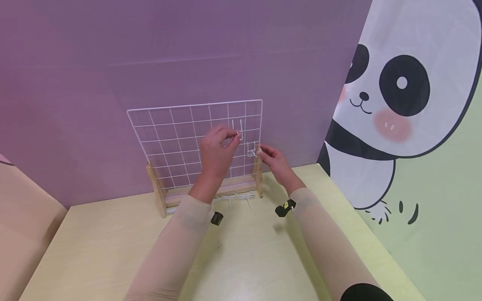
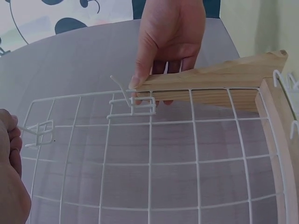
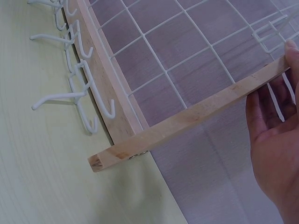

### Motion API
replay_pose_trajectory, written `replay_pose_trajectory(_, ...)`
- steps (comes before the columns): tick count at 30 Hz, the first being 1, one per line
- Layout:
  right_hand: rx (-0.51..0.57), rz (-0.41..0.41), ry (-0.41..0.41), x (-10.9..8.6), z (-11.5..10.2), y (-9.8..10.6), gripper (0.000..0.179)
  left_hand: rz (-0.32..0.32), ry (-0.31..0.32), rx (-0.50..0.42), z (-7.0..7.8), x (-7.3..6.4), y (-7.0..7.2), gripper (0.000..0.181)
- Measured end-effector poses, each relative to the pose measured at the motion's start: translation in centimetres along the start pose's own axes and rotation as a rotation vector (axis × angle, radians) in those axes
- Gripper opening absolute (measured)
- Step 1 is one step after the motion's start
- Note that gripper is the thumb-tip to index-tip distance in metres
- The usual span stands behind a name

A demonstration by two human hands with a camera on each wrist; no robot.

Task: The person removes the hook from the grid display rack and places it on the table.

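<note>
A white wire grid panel (image 1: 196, 104) stands upright in a wooden stand (image 1: 259, 175). My left hand (image 1: 217, 151) is at the panel's upper right and pinches the arm of a white wire hook (image 2: 45, 133), whose frame lies against the grid wires. Below it, a second wire hook (image 2: 132, 107) sits on the grid near the right edge. My right hand (image 1: 276, 162) grips the top of the stand's right wooden upright (image 3: 187, 116), thumb in front and fingers behind, close beside that second hook.
Several more white hooks (image 3: 84, 93) lie along the front of the stand's base on the pale wooden table (image 1: 241, 259). A purple wall covering (image 1: 188, 50) rises behind the panel. To the right is a wall with a panda picture (image 1: 406, 125).
</note>
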State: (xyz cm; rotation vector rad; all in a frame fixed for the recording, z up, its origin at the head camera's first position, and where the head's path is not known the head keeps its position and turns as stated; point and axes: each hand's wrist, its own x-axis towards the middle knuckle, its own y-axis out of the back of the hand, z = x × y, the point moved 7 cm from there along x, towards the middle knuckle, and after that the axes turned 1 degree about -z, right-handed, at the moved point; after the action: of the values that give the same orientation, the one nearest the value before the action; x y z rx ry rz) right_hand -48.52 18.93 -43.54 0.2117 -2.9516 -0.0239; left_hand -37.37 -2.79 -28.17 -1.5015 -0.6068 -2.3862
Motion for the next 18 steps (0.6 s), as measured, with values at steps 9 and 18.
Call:
replay_pose_trajectory(9, 0.009, -0.011, 0.008, -0.2, 0.0, -0.2, 0.046, -0.028, 0.025, 0.008, -0.8, -1.7, 0.8, 0.005)
replay_pose_trajectory(18, 0.012, 0.000, 0.028, 0.1, 0.2, -0.1, 0.046, -0.087, 0.023, 0.033, -1.9, -3.6, 1.5, 0.005)
